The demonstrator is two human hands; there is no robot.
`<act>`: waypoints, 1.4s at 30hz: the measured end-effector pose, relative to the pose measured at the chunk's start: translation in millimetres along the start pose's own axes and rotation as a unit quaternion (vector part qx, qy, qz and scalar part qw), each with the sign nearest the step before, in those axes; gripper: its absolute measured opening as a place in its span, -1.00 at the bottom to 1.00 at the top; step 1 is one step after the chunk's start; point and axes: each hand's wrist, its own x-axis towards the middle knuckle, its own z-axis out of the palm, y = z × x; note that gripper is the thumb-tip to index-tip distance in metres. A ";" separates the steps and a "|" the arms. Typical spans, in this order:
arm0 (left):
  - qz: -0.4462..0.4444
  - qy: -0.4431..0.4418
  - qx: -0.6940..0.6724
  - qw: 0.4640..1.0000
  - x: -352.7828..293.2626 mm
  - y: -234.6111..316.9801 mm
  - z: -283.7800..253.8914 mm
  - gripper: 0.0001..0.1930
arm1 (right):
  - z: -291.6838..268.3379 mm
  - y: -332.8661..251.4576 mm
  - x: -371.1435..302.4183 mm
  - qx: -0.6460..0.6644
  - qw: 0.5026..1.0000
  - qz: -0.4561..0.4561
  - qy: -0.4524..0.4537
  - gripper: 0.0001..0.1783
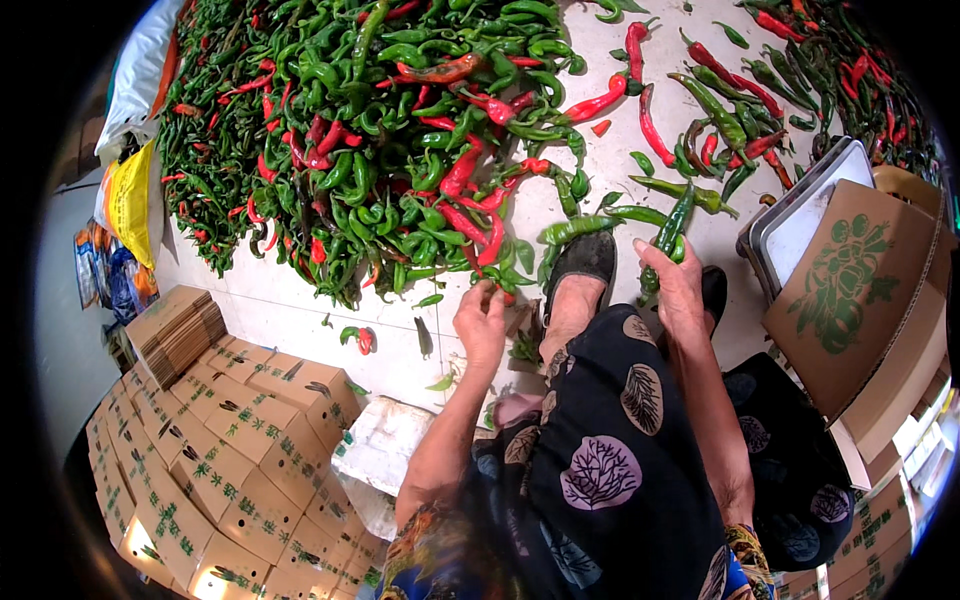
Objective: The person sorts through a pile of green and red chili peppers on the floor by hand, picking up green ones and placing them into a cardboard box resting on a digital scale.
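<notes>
A large heap of green and red chili peppers [350,150] covers the floor ahead of me. At its near edge, my left hand [480,322] reaches down with the fingers bent together beside a few red peppers [490,232]. What those fingertips hold, if anything, is too small to make out. My right hand [677,288] is closed round several green chili peppers [676,222], the longest pointing away from me. Just left of that hand, a green pepper [580,229] lies by my shoe [588,258].
Stacked printed cartons [255,430] stand at the lower left, beside a white foam box [385,450]. At right, a cardboard box [850,275] sits against a pale tray [805,215]. Scattered peppers [730,120] lie farther right; a yellow sack [130,205] stands at left.
</notes>
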 end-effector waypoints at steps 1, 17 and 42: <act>0.016 -0.008 0.040 0.999 4.0 2.4 7.3 -0.75 | 0.3 -1.3 -0.4 -0.006 1.000 0.011 -0.020 -0.72; 0.069 -0.386 -0.057 0.918 53.2 124.6 25.0 -0.73 | 18.8 3.2 -3.5 0.196 0.956 0.106 -0.189 -0.64; 0.437 0.021 0.368 0.821 282.9 248.2 71.6 -0.44 | -13.5 18.6 15.3 0.346 0.916 0.150 -0.135 -0.77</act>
